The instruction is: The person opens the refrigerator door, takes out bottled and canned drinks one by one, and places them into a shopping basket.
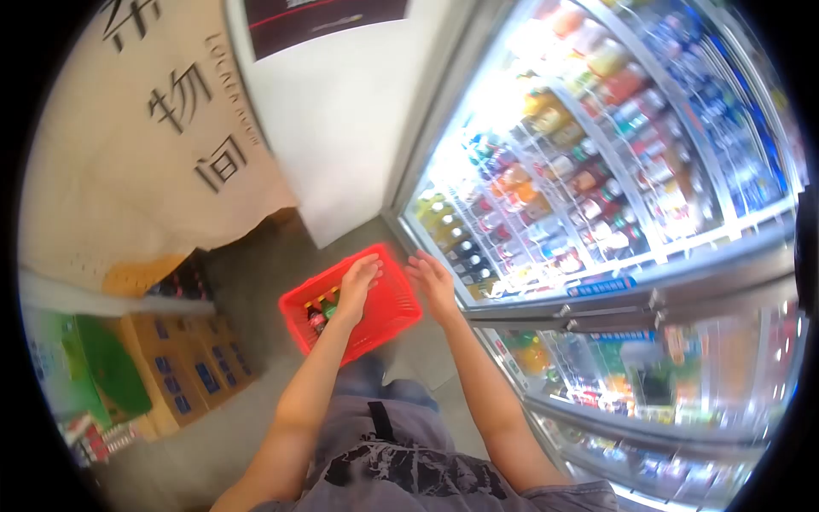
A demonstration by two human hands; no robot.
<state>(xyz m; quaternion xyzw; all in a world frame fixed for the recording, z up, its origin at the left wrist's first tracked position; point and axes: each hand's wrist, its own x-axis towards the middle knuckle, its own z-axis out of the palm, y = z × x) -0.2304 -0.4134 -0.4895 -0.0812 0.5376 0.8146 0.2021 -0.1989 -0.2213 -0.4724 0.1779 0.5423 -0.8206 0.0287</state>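
Observation:
Below my hands is a red plastic basket [394, 317], its open top facing me. A few small bottles lie at its left end: a dark bottle with a red label [316, 320] and a green bottle [330, 307], with yellow bits at their tops. Over the basket's upper middle, my left hand [362, 288] is held with its fingers loosely stretched out and nothing in it. My right hand [433, 283] is just off the basket's right rim, fingers spread and pointing toward the left hand. Whether the basket rests on the floor is hard to see.
On the right stands a lit glass-front drinks fridge [589, 171] full of bottles, with a lower chilled case [631, 367] beneath. Cardboard boxes [192, 367] and a green box [107, 367] are at the left. A beige curtain [153, 171] hangs beside a white wall [333, 128].

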